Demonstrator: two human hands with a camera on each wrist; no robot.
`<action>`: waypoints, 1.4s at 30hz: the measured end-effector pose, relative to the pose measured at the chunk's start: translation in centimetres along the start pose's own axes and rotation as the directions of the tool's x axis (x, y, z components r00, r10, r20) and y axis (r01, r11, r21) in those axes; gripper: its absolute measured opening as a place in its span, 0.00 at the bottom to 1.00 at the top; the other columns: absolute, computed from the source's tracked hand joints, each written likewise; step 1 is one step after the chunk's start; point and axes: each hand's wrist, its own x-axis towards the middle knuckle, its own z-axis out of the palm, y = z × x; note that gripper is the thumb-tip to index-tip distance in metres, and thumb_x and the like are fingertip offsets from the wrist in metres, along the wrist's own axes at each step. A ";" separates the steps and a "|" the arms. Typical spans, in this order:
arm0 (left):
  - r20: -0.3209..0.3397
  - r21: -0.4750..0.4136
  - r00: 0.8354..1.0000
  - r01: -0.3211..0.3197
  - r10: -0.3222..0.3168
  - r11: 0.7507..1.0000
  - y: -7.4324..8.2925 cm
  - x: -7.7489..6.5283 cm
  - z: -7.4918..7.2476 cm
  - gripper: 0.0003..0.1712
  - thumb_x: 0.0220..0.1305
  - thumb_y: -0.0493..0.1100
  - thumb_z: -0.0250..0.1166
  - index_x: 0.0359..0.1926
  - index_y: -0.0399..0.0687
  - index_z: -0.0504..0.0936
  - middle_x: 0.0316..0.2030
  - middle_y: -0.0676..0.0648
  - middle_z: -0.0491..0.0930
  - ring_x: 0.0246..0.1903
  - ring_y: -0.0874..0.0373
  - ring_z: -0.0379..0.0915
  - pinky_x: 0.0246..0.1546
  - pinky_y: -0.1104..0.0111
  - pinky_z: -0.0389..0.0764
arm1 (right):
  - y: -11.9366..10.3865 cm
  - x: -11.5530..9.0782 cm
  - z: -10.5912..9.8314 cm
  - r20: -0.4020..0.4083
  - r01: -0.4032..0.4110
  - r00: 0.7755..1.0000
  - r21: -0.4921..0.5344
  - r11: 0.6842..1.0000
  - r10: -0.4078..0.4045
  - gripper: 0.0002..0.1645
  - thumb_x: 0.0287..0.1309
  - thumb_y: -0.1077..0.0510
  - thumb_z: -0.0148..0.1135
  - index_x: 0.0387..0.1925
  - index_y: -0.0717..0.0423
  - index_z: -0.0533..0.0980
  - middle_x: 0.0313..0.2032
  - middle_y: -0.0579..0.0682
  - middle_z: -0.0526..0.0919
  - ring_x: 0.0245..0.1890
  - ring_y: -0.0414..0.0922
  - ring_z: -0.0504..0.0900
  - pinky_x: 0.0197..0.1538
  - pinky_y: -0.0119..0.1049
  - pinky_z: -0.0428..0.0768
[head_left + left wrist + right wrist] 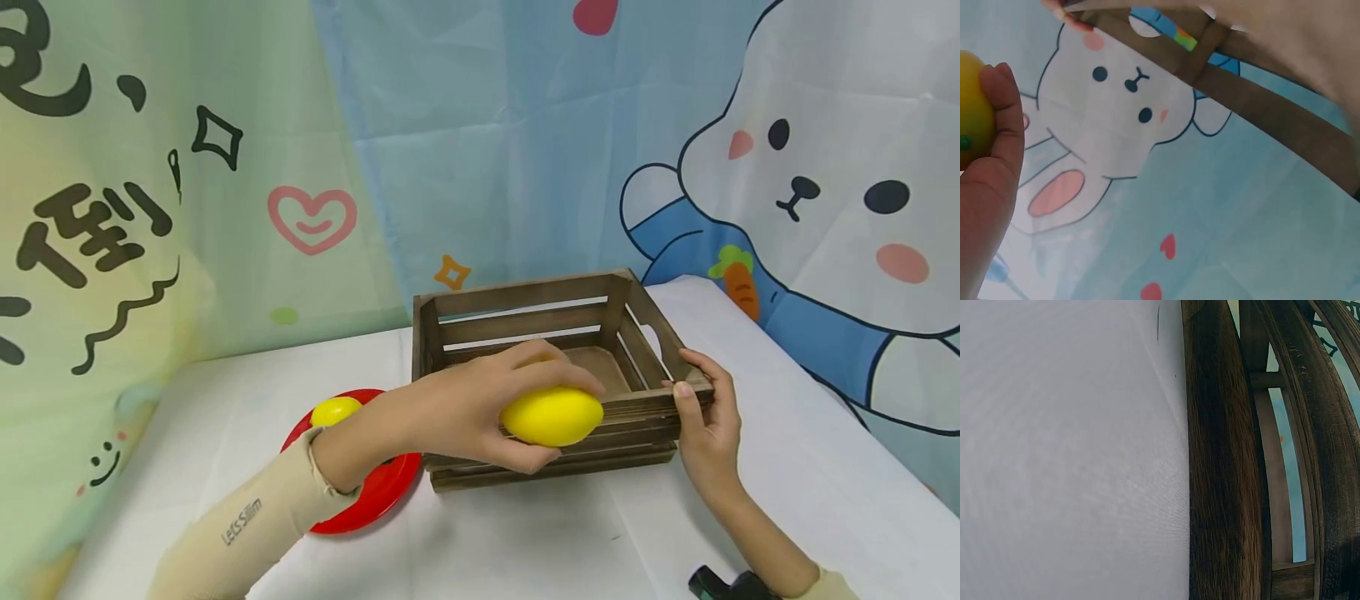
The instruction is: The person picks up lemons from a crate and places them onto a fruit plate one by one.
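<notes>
My left hand (472, 404) holds a yellow lemon (553, 416) between thumb and fingers, in front of the wooden crate's near side. The left wrist view shows the lemon (974, 106) at its left edge, with a green spot near its end. At the near right corner of the slatted brown crate (645, 413), my right hand (708, 429) grips the top rim, thumb on the outside. Crate slats (1225, 462) fill the right of the right wrist view; the hand is out of sight there. What I can see of the crate's floor is bare wood.
Left of the crate lies a red plate (378, 500) with another lemon (335, 410) on it, partly hidden by my left forearm. A white cloth (525, 542) covers the table. Behind hangs a printed curtain (480, 150). Something black (720, 585) is beside my right wrist.
</notes>
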 end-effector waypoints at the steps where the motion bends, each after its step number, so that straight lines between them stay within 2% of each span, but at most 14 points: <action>1: -0.011 -0.002 1.000 -0.007 0.007 1.000 0.1 -0.4 0.1 0.29 0.60 0.45 0.66 0.62 0.56 0.71 0.55 0.54 0.71 0.47 0.65 0.69 0.45 0.76 0.77 | 0.1 0.0 0.0 0.000 0.005 1.000 0.017 1.000 -0.005 0.27 0.65 0.73 0.44 0.66 0.64 0.64 0.60 0.50 0.69 0.47 0.35 0.79 0.50 0.21 0.72; 3: -0.029 -0.009 0.999 -0.032 0.032 0.999 0.3 -1.1 0.2 0.29 0.60 0.44 0.66 0.62 0.55 0.71 0.55 0.52 0.71 0.48 0.64 0.70 0.47 0.76 0.76 | 0.3 0.0 0.0 0.003 0.013 1.000 0.048 0.999 -0.013 0.28 0.64 0.74 0.43 0.66 0.62 0.65 0.60 0.53 0.69 0.47 0.36 0.79 0.50 0.22 0.72; 6: -0.058 0.001 0.996 -0.074 0.074 0.997 0.4 -1.7 0.3 0.29 0.60 0.43 0.66 0.62 0.53 0.71 0.56 0.50 0.71 0.50 0.63 0.70 0.49 0.77 0.75 | 0.3 0.0 -0.1 0.002 0.017 1.000 0.041 0.999 -0.017 0.28 0.65 0.73 0.43 0.66 0.63 0.64 0.60 0.52 0.69 0.47 0.36 0.78 0.50 0.22 0.72; 9: -0.092 0.011 0.992 -0.089 0.090 0.996 0.5 -2.2 0.2 0.28 0.59 0.42 0.67 0.61 0.53 0.71 0.56 0.51 0.71 0.52 0.63 0.69 0.50 0.78 0.75 | 0.2 0.0 0.0 0.000 0.019 1.000 0.022 1.000 -0.019 0.27 0.65 0.73 0.43 0.66 0.65 0.64 0.61 0.51 0.69 0.48 0.36 0.78 0.51 0.21 0.71; 15: -0.153 -0.004 0.987 -0.043 0.042 0.999 0.6 -3.7 0.2 0.29 0.59 0.42 0.68 0.61 0.55 0.71 0.58 0.53 0.70 0.55 0.62 0.67 0.50 0.75 0.76 | 0.1 0.0 -0.1 0.004 0.025 1.000 0.024 0.999 -0.025 0.27 0.65 0.73 0.43 0.66 0.65 0.63 0.60 0.51 0.69 0.48 0.36 0.78 0.51 0.22 0.71; 21: -0.227 0.018 0.973 -0.047 0.050 0.999 0.1 -5.4 1.1 0.30 0.58 0.42 0.70 0.62 0.55 0.71 0.57 0.52 0.69 0.56 0.60 0.68 0.49 0.76 0.77 | 0.2 0.1 -0.2 0.010 0.025 1.000 0.033 0.999 -0.025 0.28 0.65 0.73 0.43 0.66 0.65 0.63 0.61 0.51 0.68 0.48 0.37 0.78 0.52 0.22 0.72; 26: -0.226 0.045 0.974 -0.007 0.017 0.999 -0.3 -7.0 1.7 0.30 0.59 0.43 0.70 0.62 0.57 0.72 0.56 0.53 0.69 0.51 0.62 0.71 0.46 0.78 0.78 | 0.1 0.1 -0.1 0.009 0.023 1.000 0.066 0.998 -0.024 0.28 0.65 0.73 0.43 0.66 0.65 0.64 0.59 0.51 0.69 0.47 0.37 0.78 0.51 0.22 0.72; 29: -0.225 0.024 0.974 0.047 -0.040 0.999 -0.4 -8.2 2.0 0.30 0.59 0.43 0.70 0.62 0.59 0.72 0.56 0.53 0.70 0.49 0.63 0.73 0.45 0.77 0.79 | 0.1 0.1 0.0 0.006 0.026 1.000 0.075 0.997 -0.027 0.27 0.65 0.73 0.43 0.66 0.65 0.64 0.59 0.52 0.69 0.47 0.37 0.78 0.51 0.22 0.72; 33: -0.227 -0.016 0.970 0.083 -0.085 0.996 -0.5 -9.7 2.5 0.30 0.59 0.43 0.70 0.62 0.60 0.71 0.57 0.54 0.70 0.51 0.62 0.73 0.48 0.72 0.80 | 0.1 0.1 0.0 0.004 0.024 1.000 0.083 0.996 -0.025 0.27 0.65 0.74 0.43 0.65 0.65 0.64 0.60 0.51 0.69 0.47 0.37 0.77 0.51 0.22 0.71; 38: -0.225 -0.015 0.973 0.058 -0.060 0.998 -0.8 -11.4 3.2 0.31 0.57 0.42 0.72 0.61 0.58 0.72 0.57 0.54 0.71 0.55 0.60 0.70 0.49 0.71 0.79 | 0.2 0.1 0.0 0.002 0.021 1.000 0.093 0.995 -0.021 0.27 0.65 0.73 0.44 0.66 0.64 0.64 0.60 0.51 0.69 0.47 0.37 0.78 0.51 0.22 0.71; 42: -0.259 0.005 0.965 0.044 -0.041 0.999 -1.1 -12.8 3.4 0.31 0.56 0.41 0.72 0.61 0.56 0.72 0.56 0.53 0.72 0.56 0.59 0.70 0.49 0.70 0.80 | 0.2 0.0 0.0 0.001 0.022 1.000 0.094 0.995 -0.022 0.27 0.65 0.73 0.44 0.65 0.66 0.64 0.60 0.51 0.69 0.47 0.37 0.78 0.51 0.22 0.72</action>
